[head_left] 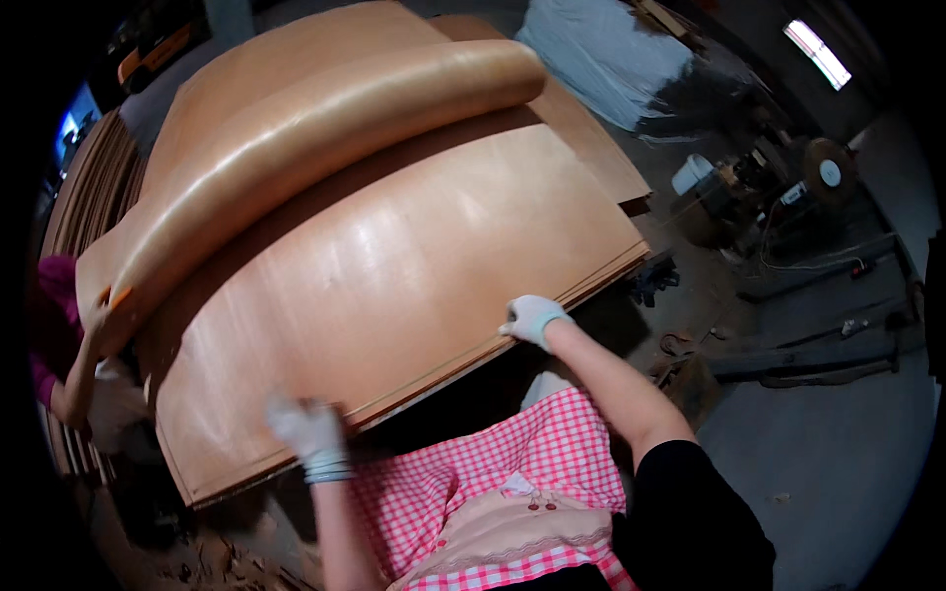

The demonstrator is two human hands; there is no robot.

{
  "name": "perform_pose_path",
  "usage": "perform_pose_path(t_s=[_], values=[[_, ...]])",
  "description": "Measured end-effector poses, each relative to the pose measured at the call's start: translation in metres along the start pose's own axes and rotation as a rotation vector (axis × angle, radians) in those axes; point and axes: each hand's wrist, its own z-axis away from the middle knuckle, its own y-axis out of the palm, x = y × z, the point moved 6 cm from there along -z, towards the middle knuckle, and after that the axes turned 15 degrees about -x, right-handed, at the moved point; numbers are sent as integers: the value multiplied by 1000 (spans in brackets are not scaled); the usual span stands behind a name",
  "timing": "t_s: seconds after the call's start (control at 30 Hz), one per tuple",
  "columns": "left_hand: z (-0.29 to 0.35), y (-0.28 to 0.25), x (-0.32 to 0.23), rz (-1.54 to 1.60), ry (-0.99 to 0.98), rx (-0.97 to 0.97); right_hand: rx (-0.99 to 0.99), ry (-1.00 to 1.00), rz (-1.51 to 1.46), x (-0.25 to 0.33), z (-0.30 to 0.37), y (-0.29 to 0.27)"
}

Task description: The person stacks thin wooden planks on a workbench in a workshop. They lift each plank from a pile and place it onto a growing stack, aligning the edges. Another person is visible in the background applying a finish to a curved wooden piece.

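Observation:
A stack of thin wood veneer sheets (394, 266) lies before me, its near edge running along my front. My right hand (537, 320), in a white glove with a pale cuff, is closed on the near edge of the top veneer sheet toward its right end. Over the left part of the same edge is my left hand (307, 433), also gloved. Motion smears its fingers, so their grip does not show. Beyond both hands, a veneer sheet curls into a long rolled fold (335, 128) across the stack.
At the left, a co-worker's hand (106, 315) touches the roll's end, with something small and orange by the fingers. More sheets stand stacked (89, 187) behind. Plastic-covered goods (601, 59) lie far right. A white bucket (693, 173) and machinery (788, 187) stand at right.

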Motion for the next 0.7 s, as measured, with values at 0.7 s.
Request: perform_pose_path(t_s=[0.7], values=[[69, 71, -232, 160, 210, 523, -165, 314, 179, -321, -32, -139]])
